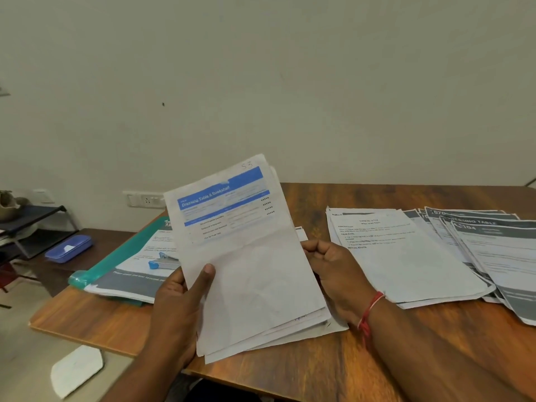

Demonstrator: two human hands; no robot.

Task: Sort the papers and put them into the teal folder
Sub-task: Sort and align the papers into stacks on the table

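Observation:
A stack of papers (249,274) is tilted up over the table's middle; its top sheet has a blue header reading "Dressing Table & Bookshelf". My left hand (179,303) grips the stack's left edge, thumb on the front. My right hand (333,271) holds its right edge with fingers curled behind. The teal folder (116,256) lies open at the left of the table with printed sheets and a blue stapler (164,263) on it. Two more piles lie at the right: white text sheets (406,256) and grey-headed sheets (499,250).
The wooden table (304,372) has its near-left corner by my left forearm. A blue case (69,248) rests on a lower surface to the left, near a dark shelf rack (34,221). A white pad (77,369) lies on the floor. A wall stands behind the table.

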